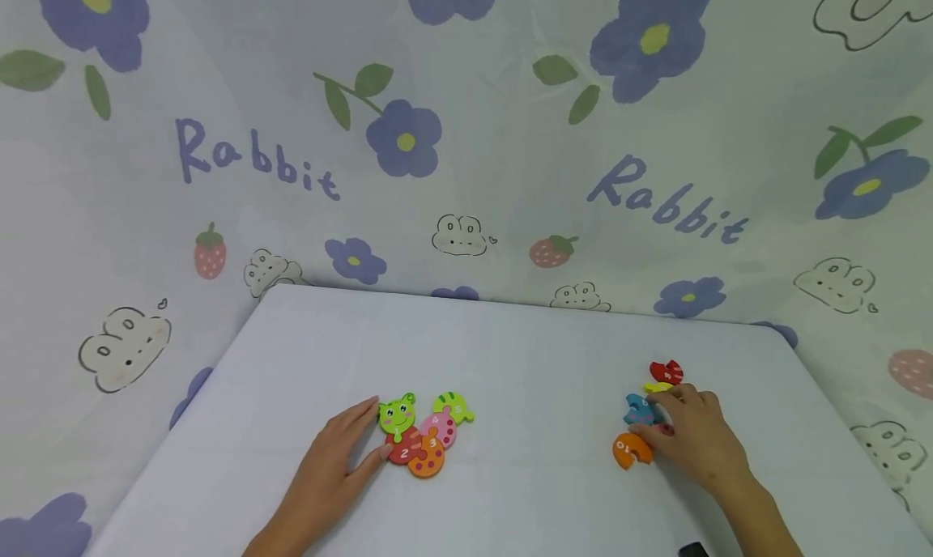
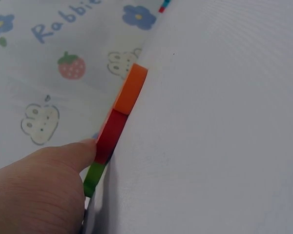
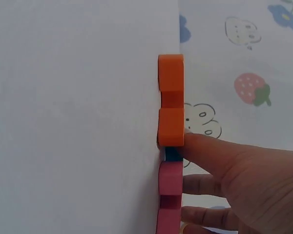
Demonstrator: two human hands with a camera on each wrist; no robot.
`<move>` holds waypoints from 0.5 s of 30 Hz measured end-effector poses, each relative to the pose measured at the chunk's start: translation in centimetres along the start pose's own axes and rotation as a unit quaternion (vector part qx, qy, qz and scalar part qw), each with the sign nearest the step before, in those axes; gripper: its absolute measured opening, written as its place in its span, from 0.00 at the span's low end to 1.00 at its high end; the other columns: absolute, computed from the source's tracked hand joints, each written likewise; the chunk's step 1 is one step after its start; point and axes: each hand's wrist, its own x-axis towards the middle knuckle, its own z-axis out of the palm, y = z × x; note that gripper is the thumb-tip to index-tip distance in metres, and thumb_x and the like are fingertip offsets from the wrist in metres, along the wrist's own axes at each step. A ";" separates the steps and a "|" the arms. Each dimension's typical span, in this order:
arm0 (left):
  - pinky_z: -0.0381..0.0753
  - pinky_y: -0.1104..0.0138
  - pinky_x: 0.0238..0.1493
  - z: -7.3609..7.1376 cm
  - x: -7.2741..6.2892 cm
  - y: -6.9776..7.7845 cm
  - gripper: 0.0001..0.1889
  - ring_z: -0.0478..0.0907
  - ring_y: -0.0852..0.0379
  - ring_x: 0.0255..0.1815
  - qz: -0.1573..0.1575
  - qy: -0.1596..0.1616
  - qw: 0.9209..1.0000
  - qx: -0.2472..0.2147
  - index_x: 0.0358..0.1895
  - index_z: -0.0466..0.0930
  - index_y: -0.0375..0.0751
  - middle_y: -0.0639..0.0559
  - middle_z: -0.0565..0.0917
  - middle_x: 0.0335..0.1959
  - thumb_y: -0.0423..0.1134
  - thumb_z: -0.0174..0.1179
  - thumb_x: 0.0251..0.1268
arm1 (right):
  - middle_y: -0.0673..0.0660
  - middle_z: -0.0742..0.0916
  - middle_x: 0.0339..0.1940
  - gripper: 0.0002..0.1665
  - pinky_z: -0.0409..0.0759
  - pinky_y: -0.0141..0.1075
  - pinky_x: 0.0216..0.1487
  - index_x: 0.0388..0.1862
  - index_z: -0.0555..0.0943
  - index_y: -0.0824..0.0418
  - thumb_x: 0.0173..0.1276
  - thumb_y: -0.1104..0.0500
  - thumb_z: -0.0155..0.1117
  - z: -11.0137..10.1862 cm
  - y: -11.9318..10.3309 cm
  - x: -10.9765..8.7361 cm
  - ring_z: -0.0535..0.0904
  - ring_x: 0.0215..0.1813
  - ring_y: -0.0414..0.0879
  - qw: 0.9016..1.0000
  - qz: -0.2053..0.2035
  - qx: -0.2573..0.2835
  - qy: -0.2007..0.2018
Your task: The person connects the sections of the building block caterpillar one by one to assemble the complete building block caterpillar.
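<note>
In the head view, my left hand [image 1: 331, 464] rests at the left side of a joined caterpillar puzzle. Its forefinger touches the green smiling head piece [image 1: 397, 415] and its thumb tip touches the red piece numbered 2 [image 1: 403, 448]. Linked on from there are an orange 3 [image 1: 427, 460], a pink 4 [image 1: 439, 431] and a green striped 5 [image 1: 450, 406]. At the right, my right hand [image 1: 696, 431] pinches a blue puzzle piece [image 1: 640, 410] between thumb and forefinger. A pink piece [image 3: 171, 178] lies under that hand, mostly hidden in the head view.
Around my right hand lie an orange piece numbered 10 [image 1: 631, 450], a partly covered yellow piece [image 1: 658, 387] and a red striped piece [image 1: 666, 372]. A dark object [image 1: 692, 550] shows at the bottom edge. Patterned cloth [image 1: 496, 136] stands behind the white table [image 1: 510, 363].
</note>
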 end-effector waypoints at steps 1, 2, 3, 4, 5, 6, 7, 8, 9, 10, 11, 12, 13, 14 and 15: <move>0.70 0.44 0.73 0.0 0.0 0.0 0.38 0.67 0.47 0.76 0.001 0.000 1.000 0.000 0.78 0.70 0.44 0.53 0.71 0.77 0.54 0.70 0.70 | 0.74 0.78 0.58 0.43 0.80 0.70 0.54 0.61 0.83 0.68 0.62 0.35 0.76 0.0 0.0 0.0 0.67 0.60 0.74 1.000 0.000 -0.001 0.001; 0.70 0.44 0.73 0.0 0.0 0.0 0.38 0.67 0.47 0.76 0.001 0.001 1.000 0.000 0.78 0.70 0.44 0.52 0.71 0.77 0.54 0.70 0.70 | 0.74 0.78 0.57 0.43 0.80 0.69 0.54 0.60 0.83 0.68 0.62 0.35 0.76 0.1 -0.1 0.0 0.67 0.60 0.74 1.000 -0.001 -0.002 0.003; 0.70 0.44 0.73 0.0 0.0 0.0 0.38 0.67 0.47 0.76 0.001 0.001 1.000 0.000 0.78 0.70 0.44 0.52 0.71 0.77 0.54 0.70 0.70 | 0.74 0.78 0.57 0.43 0.80 0.69 0.54 0.60 0.83 0.68 0.62 0.34 0.76 0.1 -0.1 0.0 0.67 0.60 0.74 1.000 -0.001 -0.003 0.003; 0.70 0.44 0.73 0.0 0.0 0.0 0.38 0.67 0.46 0.76 0.001 0.001 1.000 -0.001 0.78 0.70 0.44 0.52 0.71 0.77 0.54 0.70 0.70 | 0.74 0.78 0.57 0.43 0.80 0.69 0.54 0.60 0.83 0.68 0.62 0.35 0.76 0.2 -0.1 0.0 0.67 0.60 0.74 1.000 -0.001 -0.004 0.004; 0.70 0.44 0.73 0.0 0.1 0.0 0.38 0.67 0.46 0.76 0.001 0.001 1.000 -0.001 0.78 0.70 0.44 0.52 0.71 0.77 0.53 0.70 0.70 | 0.74 0.78 0.57 0.42 0.80 0.69 0.54 0.59 0.84 0.68 0.62 0.35 0.76 0.2 -0.1 0.0 0.67 0.60 0.74 1.000 -0.001 -0.004 0.005; 0.70 0.44 0.73 0.0 0.1 0.0 0.38 0.67 0.47 0.76 0.001 0.001 1.000 -0.002 0.78 0.70 0.44 0.52 0.71 0.77 0.53 0.70 0.70 | 0.74 0.78 0.57 0.42 0.80 0.70 0.54 0.59 0.84 0.68 0.62 0.35 0.77 0.2 -0.1 0.0 0.67 0.60 0.74 1.000 0.001 -0.005 0.005; 0.70 0.44 0.73 0.0 0.1 0.0 0.38 0.67 0.47 0.76 0.000 0.001 1.000 -0.002 0.78 0.70 0.44 0.52 0.71 0.77 0.52 0.71 0.69 | 0.74 0.79 0.57 0.42 0.80 0.70 0.54 0.59 0.84 0.68 0.61 0.35 0.77 0.1 0.0 0.0 0.67 0.60 0.74 1.000 0.002 -0.007 0.005; 0.70 0.44 0.73 0.0 0.1 0.0 0.38 0.67 0.47 0.76 0.000 -0.001 1.000 -0.002 0.78 0.70 0.44 0.52 0.71 0.77 0.52 0.71 0.69 | 0.74 0.79 0.57 0.42 0.79 0.70 0.55 0.58 0.84 0.68 0.61 0.36 0.78 0.1 0.0 0.0 0.68 0.60 0.74 1.000 0.003 -0.008 0.005; 0.70 0.45 0.73 0.0 0.1 0.1 0.38 0.67 0.47 0.76 -0.001 -0.002 1.000 -0.002 0.78 0.70 0.44 0.53 0.71 0.77 0.52 0.72 0.69 | 0.74 0.79 0.57 0.41 0.79 0.70 0.55 0.58 0.84 0.68 0.60 0.36 0.78 0.1 0.0 0.0 0.68 0.60 0.74 1.000 0.004 -0.008 0.005; 0.70 0.45 0.73 0.0 0.1 0.1 0.39 0.67 0.47 0.76 -0.002 -0.003 1.000 0.000 0.78 0.70 0.44 0.53 0.71 0.77 0.51 0.72 0.68 | 0.74 0.79 0.57 0.41 0.78 0.71 0.56 0.58 0.84 0.68 0.60 0.36 0.79 0.0 0.0 0.0 0.69 0.60 0.74 1.000 0.004 -0.007 0.003; 0.70 0.45 0.73 0.0 0.1 0.1 0.39 0.67 0.48 0.76 -0.004 -0.004 1.000 0.001 0.78 0.69 0.44 0.53 0.71 0.77 0.51 0.72 0.68 | 0.75 0.80 0.57 0.41 0.78 0.71 0.56 0.58 0.84 0.68 0.60 0.37 0.79 -0.1 0.0 0.0 0.69 0.60 0.74 1.000 0.004 -0.007 0.001; 0.71 0.45 0.73 0.0 0.1 0.1 0.39 0.67 0.48 0.76 -0.005 -0.005 1.000 0.002 0.78 0.69 0.44 0.53 0.71 0.77 0.51 0.73 0.68 | 0.75 0.80 0.57 0.41 0.78 0.70 0.56 0.58 0.84 0.68 0.60 0.37 0.79 -0.2 0.0 0.0 0.70 0.59 0.73 1.000 0.005 -0.004 -0.001; 0.71 0.45 0.73 0.0 0.1 0.1 0.39 0.67 0.48 0.76 -0.006 -0.006 1.000 0.004 0.79 0.69 0.45 0.53 0.71 0.77 0.51 0.73 0.68 | 0.75 0.80 0.57 0.42 0.78 0.70 0.56 0.58 0.84 0.69 0.60 0.37 0.79 -0.4 -0.1 0.1 0.71 0.59 0.73 1.000 0.006 0.000 -0.003; 0.71 0.45 0.73 0.0 0.1 0.1 0.39 0.67 0.48 0.76 -0.007 -0.007 1.000 0.004 0.79 0.69 0.45 0.53 0.70 0.77 0.50 0.73 0.68 | 0.75 0.80 0.57 0.42 0.79 0.70 0.56 0.59 0.83 0.69 0.60 0.37 0.79 -0.5 -0.1 0.1 0.72 0.58 0.72 1.000 0.006 0.004 -0.005; 0.71 0.45 0.73 0.0 0.1 0.1 0.39 0.67 0.48 0.76 -0.008 -0.007 1.000 0.004 0.79 0.69 0.45 0.53 0.70 0.77 0.50 0.73 0.67 | 0.75 0.80 0.57 0.42 0.79 0.70 0.56 0.59 0.83 0.70 0.61 0.37 0.79 -0.7 -0.1 0.2 0.73 0.58 0.71 1.000 0.007 0.009 -0.008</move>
